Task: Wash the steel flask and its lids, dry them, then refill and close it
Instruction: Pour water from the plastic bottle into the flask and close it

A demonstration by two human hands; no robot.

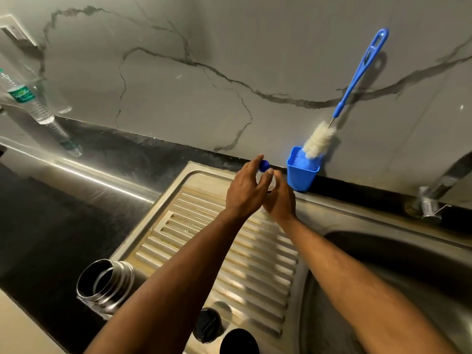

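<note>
The open steel flask (104,284) stands at the lower left, on the dark counter beside the drainboard (229,264). Two black lids lie at the drainboard's near edge: a round inner lid (208,325) and a larger cap (238,341) cut off by the frame. At the back of the drainboard both hands meet around a small clear bottle with a blue cap (264,164). My left hand (245,187) has its thumb and fingers around the cap. My right hand (281,200) grips the bottle's body, which is mostly hidden.
A blue holder (301,175) with a blue-handled bottle brush (357,72) stands against the marble wall. The sink basin (408,264) lies to the right, under a steel tap (434,195). A plastic water bottle (28,98) stands at the far left.
</note>
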